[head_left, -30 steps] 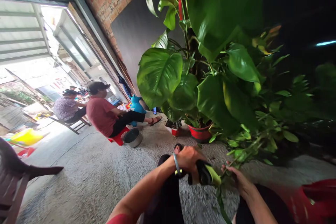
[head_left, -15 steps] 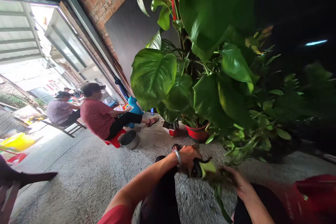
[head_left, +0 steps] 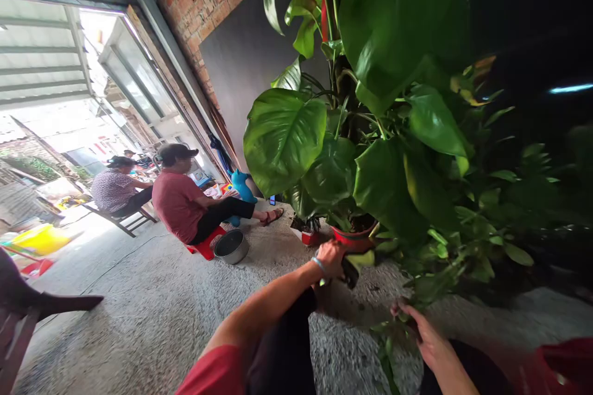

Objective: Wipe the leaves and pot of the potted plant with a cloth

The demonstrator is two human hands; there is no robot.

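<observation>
My left hand (head_left: 331,258), with a band round its wrist, reaches forward near the red plant pot (head_left: 353,238). Its fingers are closed round a dark and yellow-green object (head_left: 351,273), whose kind I cannot make out. Lower and to the right, my right hand (head_left: 428,333) is closed on a leafy stem (head_left: 393,339) that hangs over the concrete floor. The two hands are apart. Above them rises a big potted plant with broad glossy leaves (head_left: 285,139).
Smaller-leaved foliage (head_left: 467,253) spreads at the right. A small red-and-white pot (head_left: 306,236) stands beside the big one. Left of it are a round metal basin (head_left: 231,248) and a person in a red shirt (head_left: 178,207) on a red stool. Another person (head_left: 118,188) sits beyond.
My left hand has moved forward, away from my right hand, with the dark and yellow-green object. The right hand keeps the leafy stem low. The view has turned slightly left.
</observation>
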